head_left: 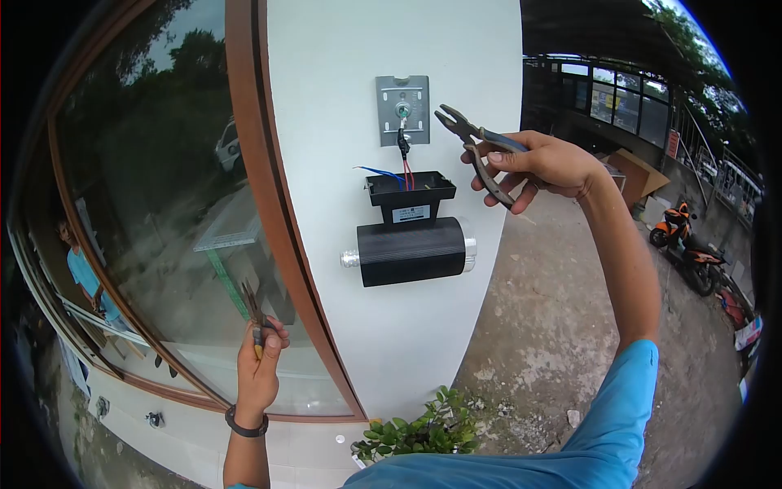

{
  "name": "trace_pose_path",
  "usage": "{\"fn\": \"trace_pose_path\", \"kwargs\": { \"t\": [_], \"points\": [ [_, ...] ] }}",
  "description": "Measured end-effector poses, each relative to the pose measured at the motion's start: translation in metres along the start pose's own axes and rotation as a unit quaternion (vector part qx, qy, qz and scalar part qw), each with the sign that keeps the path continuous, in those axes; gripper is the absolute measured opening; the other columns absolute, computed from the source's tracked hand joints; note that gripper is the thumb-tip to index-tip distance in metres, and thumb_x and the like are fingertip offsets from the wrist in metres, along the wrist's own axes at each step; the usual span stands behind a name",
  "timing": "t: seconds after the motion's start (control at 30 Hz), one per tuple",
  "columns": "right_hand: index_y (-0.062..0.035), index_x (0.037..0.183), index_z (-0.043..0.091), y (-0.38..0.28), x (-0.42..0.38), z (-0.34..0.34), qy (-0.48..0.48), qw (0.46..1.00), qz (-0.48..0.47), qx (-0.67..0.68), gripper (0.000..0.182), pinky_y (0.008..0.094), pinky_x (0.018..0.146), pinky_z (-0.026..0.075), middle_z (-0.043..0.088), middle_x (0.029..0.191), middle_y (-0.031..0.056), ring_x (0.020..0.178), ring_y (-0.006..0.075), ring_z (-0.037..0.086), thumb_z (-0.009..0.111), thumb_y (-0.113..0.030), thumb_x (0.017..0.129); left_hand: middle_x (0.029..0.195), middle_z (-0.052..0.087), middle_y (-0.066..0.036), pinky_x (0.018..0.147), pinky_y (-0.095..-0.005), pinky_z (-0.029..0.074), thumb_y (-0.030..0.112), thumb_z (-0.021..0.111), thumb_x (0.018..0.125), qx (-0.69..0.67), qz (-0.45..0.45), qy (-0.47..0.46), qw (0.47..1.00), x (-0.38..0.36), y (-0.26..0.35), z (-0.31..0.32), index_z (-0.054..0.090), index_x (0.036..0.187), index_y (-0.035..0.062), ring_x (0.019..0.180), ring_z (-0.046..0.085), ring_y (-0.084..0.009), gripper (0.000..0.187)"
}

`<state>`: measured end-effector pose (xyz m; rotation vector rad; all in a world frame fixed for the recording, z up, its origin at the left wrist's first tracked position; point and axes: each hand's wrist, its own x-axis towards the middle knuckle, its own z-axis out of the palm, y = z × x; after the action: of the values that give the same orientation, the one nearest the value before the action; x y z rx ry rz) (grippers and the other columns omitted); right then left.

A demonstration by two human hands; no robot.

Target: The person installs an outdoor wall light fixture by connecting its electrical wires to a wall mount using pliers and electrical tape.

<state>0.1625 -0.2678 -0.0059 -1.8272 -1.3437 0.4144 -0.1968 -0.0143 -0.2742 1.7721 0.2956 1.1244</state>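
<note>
My right hand (542, 167) is closed on the handles of a pair of pliers (466, 129), whose jaws are parted beside a grey metal wall plate (417, 114). My left hand (261, 363), low in front of the window, grips another plier-like tool (254, 306) pointing up. On the white wall, a black cylindrical light fixture (411, 251) hangs below the plate by a dark taped cable (402, 145). Red wires run into its open black box (409, 189), and a blue wire (376, 171) sticks out to the left. Neither tool touches the fixture or wires.
A brown-framed glass window (257, 163) stands at the left, with a person in blue (84, 273) seen in it. Below the wall grows a leafy plant (423, 428). An orange motorcycle (688, 248) stands on the concrete ground at the right.
</note>
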Motion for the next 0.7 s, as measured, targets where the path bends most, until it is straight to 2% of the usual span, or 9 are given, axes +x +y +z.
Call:
{"fn": "trace_pose_path", "kwargs": {
  "t": [0.07, 0.17, 0.27, 0.37, 0.47, 0.57, 0.7],
  "points": [
    [0.0046, 0.136, 0.061, -0.006, 0.020, -0.004, -0.009, 0.998, 0.034, -0.048, 0.050, 0.0307, 0.055, 0.067, 0.074, 0.108, 0.0226, 0.087, 0.0271, 0.079, 0.066, -0.030, 0.100, 0.122, 0.055, -0.011, 0.088, -0.0322, 0.053, 0.022, 0.058, 0.109, 0.175, 0.101, -0.011, 0.979, 0.031, 0.026, -0.012, 0.056, 0.117, -0.0014, 0.104, 0.061, -0.0190, 0.025],
    [0.0022, 0.130, 0.063, -0.022, 0.029, -0.004, -0.041, 0.993, 0.049, -0.098, 0.046, 0.0313, 0.059, 0.066, 0.075, 0.108, 0.0173, 0.085, 0.0237, 0.077, 0.065, -0.034, 0.102, 0.132, 0.050, -0.018, 0.095, -0.0363, 0.051, 0.009, 0.057, 0.106, 0.245, 0.170, 0.007, 0.954, 0.064, 0.064, -0.004, 0.054, 0.118, -0.0045, 0.114, 0.060, -0.0278, 0.019],
    [0.0018, 0.128, 0.064, -0.028, 0.029, 0.001, -0.037, 0.993, 0.046, -0.103, 0.045, 0.0323, 0.060, 0.066, 0.075, 0.107, 0.0160, 0.085, 0.0236, 0.077, 0.065, -0.034, 0.102, 0.143, 0.046, -0.018, 0.100, -0.0412, 0.050, 0.004, 0.055, 0.103, 0.360, 0.264, 0.020, 0.894, 0.099, 0.073, -0.006, 0.053, 0.119, -0.0051, 0.123, 0.058, -0.0317, 0.018],
    [0.0013, 0.127, 0.064, -0.029, 0.029, 0.001, -0.038, 0.994, 0.030, -0.100, 0.043, 0.0329, 0.061, 0.066, 0.074, 0.107, 0.0158, 0.086, 0.0238, 0.077, 0.064, -0.034, 0.102, 0.145, 0.045, -0.021, 0.105, -0.0449, 0.047, -0.005, 0.059, 0.096, 0.438, 0.329, 0.048, 0.835, 0.125, 0.094, 0.004, 0.052, 0.121, -0.0050, 0.130, 0.052, -0.0400, 0.026],
    [0.0007, 0.125, 0.064, -0.030, 0.029, 0.001, -0.040, 0.994, 0.025, -0.100, 0.041, 0.0325, 0.061, 0.066, 0.074, 0.106, 0.0157, 0.086, 0.0232, 0.077, 0.063, -0.034, 0.103, 0.146, 0.044, -0.022, 0.108, -0.0481, 0.045, -0.010, 0.065, 0.086, 0.495, 0.360, 0.076, 0.787, 0.151, 0.113, 0.014, 0.053, 0.122, -0.0033, 0.134, 0.046, -0.0434, 0.038],
    [-0.0003, 0.123, 0.065, -0.030, 0.032, 0.003, -0.035, 0.994, 0.027, -0.099, 0.038, 0.0295, 0.056, 0.062, 0.075, 0.102, 0.0143, 0.082, 0.0213, 0.076, 0.061, -0.033, 0.104, 0.147, 0.045, -0.019, 0.114, -0.0511, 0.041, -0.013, 0.067, 0.080, 0.535, 0.415, 0.111, 0.727, 0.180, 0.124, 0.025, 0.054, 0.120, -0.0004, 0.137, 0.044, -0.0432, 0.044],
    [-0.0002, 0.120, 0.065, -0.021, 0.047, -0.003, -0.058, 0.996, 0.014, -0.072, 0.033, 0.0253, 0.047, 0.052, 0.075, 0.095, 0.0122, 0.076, 0.0182, 0.075, 0.058, -0.029, 0.107, 0.148, 0.046, -0.016, 0.119, -0.0582, 0.034, -0.003, 0.063, 0.088, 0.576, 0.454, 0.130, 0.667, 0.215, 0.133, 0.041, 0.057, 0.120, 0.0012, 0.144, 0.041, -0.0392, 0.033]
  ]
}}
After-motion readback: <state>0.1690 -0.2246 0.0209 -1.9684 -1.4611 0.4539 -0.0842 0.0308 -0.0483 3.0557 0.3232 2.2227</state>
